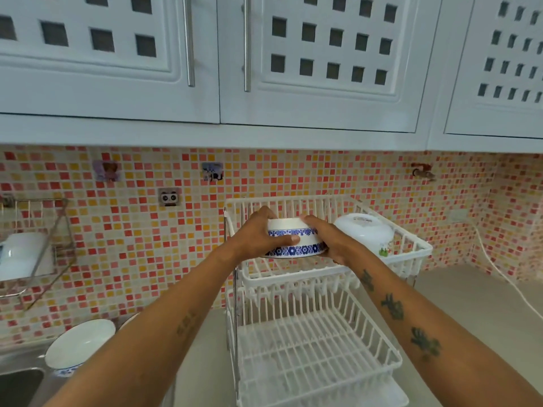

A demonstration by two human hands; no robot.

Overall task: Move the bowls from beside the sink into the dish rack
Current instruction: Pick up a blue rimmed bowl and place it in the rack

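Both of my hands hold a white bowl with blue flower bands (295,240), turned upside down, over the top tier of the white two-tier dish rack (411,251). My left hand (258,233) grips its left side and my right hand (330,237) its right side. A second white bowl (364,232) lies upside down in the top tier, just to the right. Beside the sink at lower left stands another white bowl (79,345) with a blue-patterned base, upright. The rack's lower tier (308,356) holds no dishes.
A steel sink (17,386) shows at the bottom left corner. On the left wall hangs a wire shelf (38,239) with a white container. White cupboards hang overhead. A white cable (499,274) runs across the counter at right. Mosaic tiles cover the back wall.
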